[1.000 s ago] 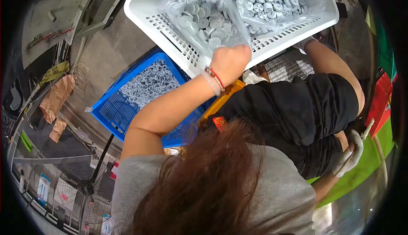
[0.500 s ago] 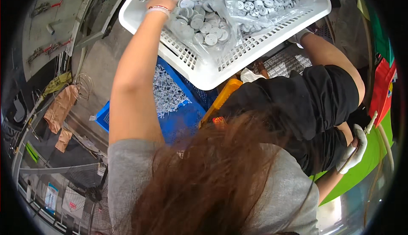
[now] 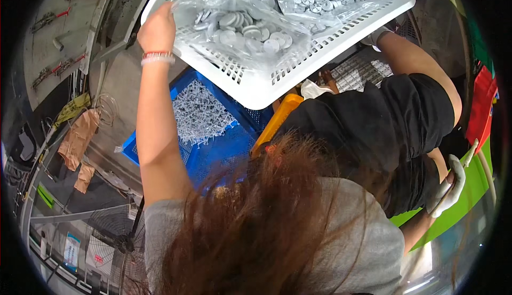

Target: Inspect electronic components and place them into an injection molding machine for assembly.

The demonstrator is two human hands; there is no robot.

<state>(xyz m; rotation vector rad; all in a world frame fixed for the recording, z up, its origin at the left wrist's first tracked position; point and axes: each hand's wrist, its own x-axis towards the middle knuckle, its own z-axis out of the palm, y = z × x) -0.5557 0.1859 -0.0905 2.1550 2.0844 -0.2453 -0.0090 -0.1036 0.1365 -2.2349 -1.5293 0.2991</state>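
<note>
Head view — left hand [image 3: 158, 28] upper left, fingers curled by the rim of the white basket [image 3: 256, 93], right gloved hand [image 3: 448, 191] far right, can't tell either grip, and the clear disc bag [image 3: 242, 26] inside looks slippery, limp, probably hefty — best bunched at its edge.

Open room lies at the blue mesh crate's [image 3: 216, 154] near end; the white perforated basket [image 3: 253, 97] blocks its far side (the left forearm [image 3: 156, 114] crosses its left).

Clear plastic bag [image 3: 213, 0] (grey discs [image 3: 250, 31] inside), crumpled, in white basket [image 3: 256, 95]
</note>
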